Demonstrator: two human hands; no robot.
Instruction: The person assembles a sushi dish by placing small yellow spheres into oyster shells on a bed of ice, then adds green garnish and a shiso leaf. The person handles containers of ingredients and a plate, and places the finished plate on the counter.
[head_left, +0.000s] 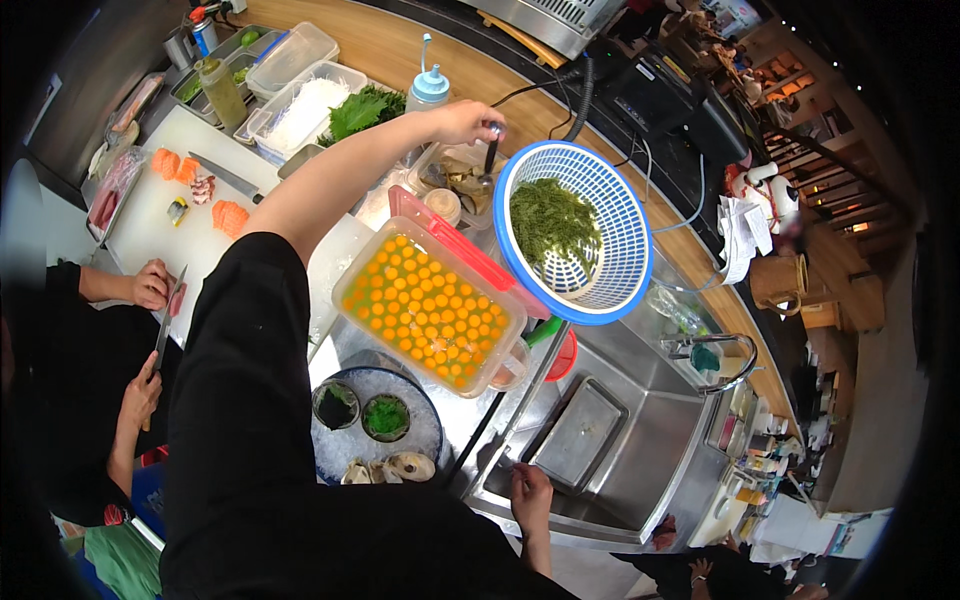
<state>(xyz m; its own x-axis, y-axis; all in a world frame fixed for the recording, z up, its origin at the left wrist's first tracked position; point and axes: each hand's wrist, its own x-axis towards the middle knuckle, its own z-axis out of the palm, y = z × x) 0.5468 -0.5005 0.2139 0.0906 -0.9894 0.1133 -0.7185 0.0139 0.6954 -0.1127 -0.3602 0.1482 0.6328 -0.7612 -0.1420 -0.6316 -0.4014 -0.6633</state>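
My left hand (470, 122), at the end of an outstretched arm, is closed on a dark-handled utensil (491, 157). Its lower end points into a clear container (462, 165) with brownish contents; I cannot make out its kind. Just to the right stands a blue-and-white basket (627, 235) with green sea grapes (550, 222). Nearer me sits a plastic tub (352, 318) of egg yolks in liquid (430, 310), a red lid (425, 222) along its far side. My right hand (532, 497) is closed by the sink's near edge; what it holds, if anything, is hidden.
At left, another person's hands (150, 285) work with a knife (164, 340) on a white cutting board (140, 225) with orange fish pieces. An ice-filled tray (425, 400) holds small bowls and oysters. Right lies a steel sink (650, 440) with a metal pan (578, 435) and faucet (745, 360).
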